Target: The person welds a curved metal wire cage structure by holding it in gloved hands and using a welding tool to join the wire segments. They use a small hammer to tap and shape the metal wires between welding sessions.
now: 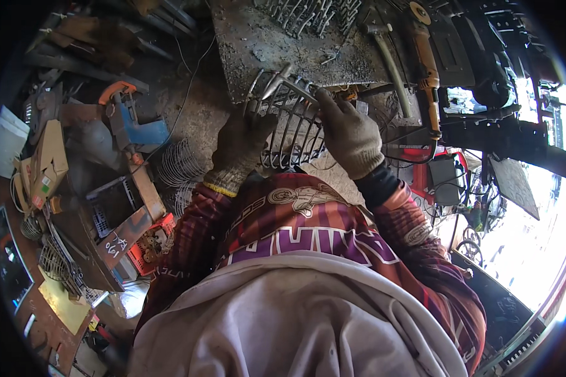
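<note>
Purple lettering (309,242) spans the shirt (333,218); gloved hands (352,133) hold hammer (278,80), wire frame (287,129).

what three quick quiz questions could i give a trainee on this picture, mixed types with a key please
1. What does the right hand hold? a) a brush, b) a hammer, c) pliers
2. True or false: the left hand, at the wire rack, is bare.
3. Fill in: in the picture, the loose hammer lies to the ____ of the orange grinder.

Key: 1. b; 2. false, it wears a glove; 3. left
</note>
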